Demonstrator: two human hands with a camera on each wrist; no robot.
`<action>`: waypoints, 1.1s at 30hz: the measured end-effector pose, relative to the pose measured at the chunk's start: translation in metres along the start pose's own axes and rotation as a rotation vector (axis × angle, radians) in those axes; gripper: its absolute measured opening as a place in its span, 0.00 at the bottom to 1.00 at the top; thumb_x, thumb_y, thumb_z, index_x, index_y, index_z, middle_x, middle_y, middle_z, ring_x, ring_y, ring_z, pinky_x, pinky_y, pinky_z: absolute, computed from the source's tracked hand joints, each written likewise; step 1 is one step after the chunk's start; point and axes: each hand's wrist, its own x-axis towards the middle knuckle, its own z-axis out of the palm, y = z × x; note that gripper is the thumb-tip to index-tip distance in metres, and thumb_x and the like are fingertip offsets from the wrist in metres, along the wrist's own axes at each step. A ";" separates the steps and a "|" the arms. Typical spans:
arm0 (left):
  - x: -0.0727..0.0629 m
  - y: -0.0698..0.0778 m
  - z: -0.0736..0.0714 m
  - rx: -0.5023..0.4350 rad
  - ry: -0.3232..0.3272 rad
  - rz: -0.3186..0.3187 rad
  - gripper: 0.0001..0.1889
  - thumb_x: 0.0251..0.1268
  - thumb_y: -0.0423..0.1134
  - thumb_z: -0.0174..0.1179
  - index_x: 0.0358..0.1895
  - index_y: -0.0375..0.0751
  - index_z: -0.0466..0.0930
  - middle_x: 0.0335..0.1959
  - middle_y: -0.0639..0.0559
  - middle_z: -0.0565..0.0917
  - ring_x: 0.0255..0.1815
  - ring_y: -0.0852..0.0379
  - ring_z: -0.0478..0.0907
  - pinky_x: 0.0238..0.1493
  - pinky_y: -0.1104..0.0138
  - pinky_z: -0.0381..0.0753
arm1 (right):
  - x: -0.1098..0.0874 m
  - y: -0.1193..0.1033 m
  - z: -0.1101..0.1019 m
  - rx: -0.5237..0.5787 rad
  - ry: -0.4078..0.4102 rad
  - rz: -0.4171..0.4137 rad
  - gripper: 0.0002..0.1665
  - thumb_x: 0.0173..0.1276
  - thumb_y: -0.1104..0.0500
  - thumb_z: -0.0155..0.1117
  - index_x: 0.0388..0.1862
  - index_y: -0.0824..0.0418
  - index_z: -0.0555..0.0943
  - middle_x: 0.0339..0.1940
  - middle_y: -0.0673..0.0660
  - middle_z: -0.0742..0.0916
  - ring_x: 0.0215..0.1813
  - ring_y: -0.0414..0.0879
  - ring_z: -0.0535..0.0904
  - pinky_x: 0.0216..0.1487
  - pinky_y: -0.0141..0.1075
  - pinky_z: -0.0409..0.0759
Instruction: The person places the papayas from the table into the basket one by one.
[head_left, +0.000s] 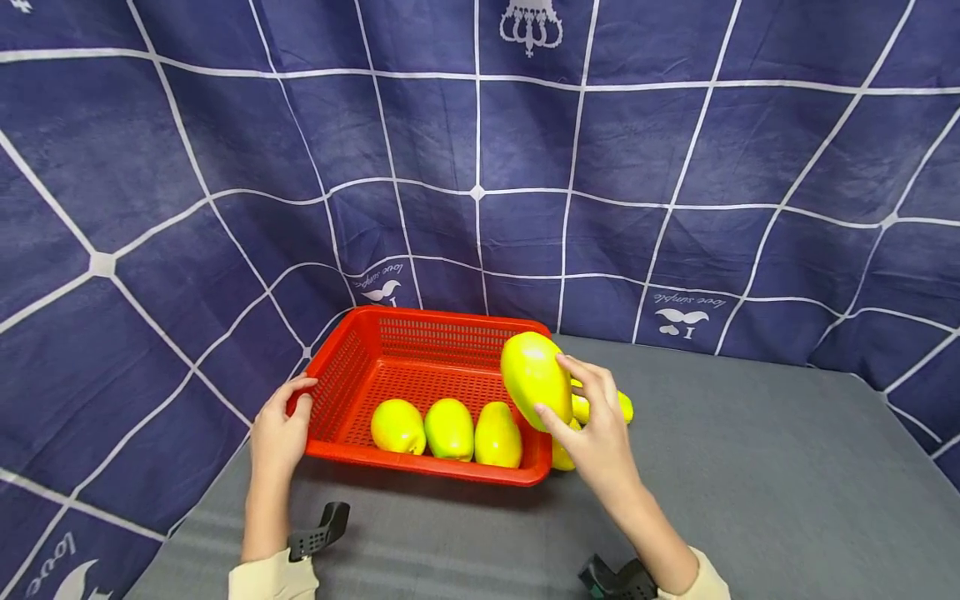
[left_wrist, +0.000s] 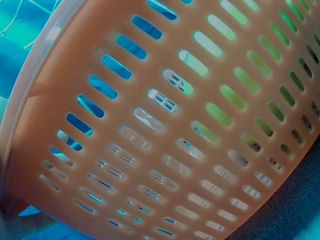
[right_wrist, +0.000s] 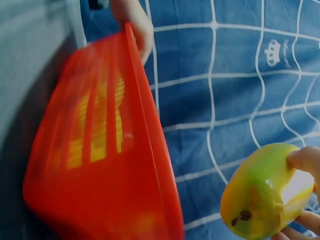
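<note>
My right hand [head_left: 603, 442] holds a yellow-green mango [head_left: 534, 377] between thumb and fingers, raised over the right end of a red plastic basket [head_left: 427, 469]. In the right wrist view the held mango [right_wrist: 265, 192] shows a dark stem spot, and the basket's side [right_wrist: 110, 187] stands to its left. At the basket's left end, my left hand [head_left: 277, 433] grips the rim with curled fingers. Three mangoes [head_left: 449, 429] lie in a row along the basket's front wall. The left wrist view is filled by the basket's slotted wall [left_wrist: 165, 125], with green showing through.
More yellow mangoes [head_left: 564, 456] lie right of the basket on the grey cloth surface [head_left: 750, 467], partly hidden behind my right hand. A blue curtain with white lines [head_left: 637, 167] hangs close behind the basket and along the left side.
</note>
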 end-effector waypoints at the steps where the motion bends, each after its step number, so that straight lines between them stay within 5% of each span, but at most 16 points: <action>1: 0.000 0.000 0.000 -0.001 0.001 0.002 0.17 0.64 0.38 0.42 0.51 0.43 0.76 0.61 0.47 0.73 0.63 0.44 0.67 0.59 0.51 0.64 | 0.001 -0.003 0.005 0.026 -0.011 0.010 0.36 0.49 0.60 0.71 0.59 0.51 0.71 0.55 0.54 0.74 0.53 0.43 0.74 0.52 0.34 0.76; 5: -0.001 0.001 -0.001 -0.007 -0.004 0.002 0.17 0.65 0.37 0.41 0.52 0.43 0.76 0.61 0.46 0.73 0.63 0.43 0.66 0.59 0.50 0.63 | 0.003 -0.016 0.028 0.117 -0.047 0.002 0.34 0.51 0.59 0.70 0.59 0.51 0.71 0.55 0.52 0.74 0.53 0.42 0.73 0.53 0.41 0.77; 16: -0.001 0.000 0.000 -0.005 -0.005 0.010 0.17 0.66 0.39 0.41 0.52 0.43 0.75 0.61 0.45 0.73 0.64 0.42 0.66 0.59 0.50 0.62 | 0.007 -0.040 0.096 0.316 -0.130 0.006 0.34 0.55 0.57 0.66 0.60 0.52 0.65 0.63 0.52 0.70 0.60 0.44 0.70 0.56 0.40 0.76; 33: -0.001 0.000 0.003 -0.002 0.006 -0.014 0.17 0.66 0.40 0.41 0.53 0.43 0.75 0.60 0.42 0.73 0.61 0.40 0.67 0.58 0.47 0.62 | 0.023 -0.064 0.181 0.502 -0.241 0.344 0.32 0.55 0.55 0.66 0.56 0.55 0.61 0.55 0.54 0.69 0.49 0.45 0.74 0.46 0.30 0.77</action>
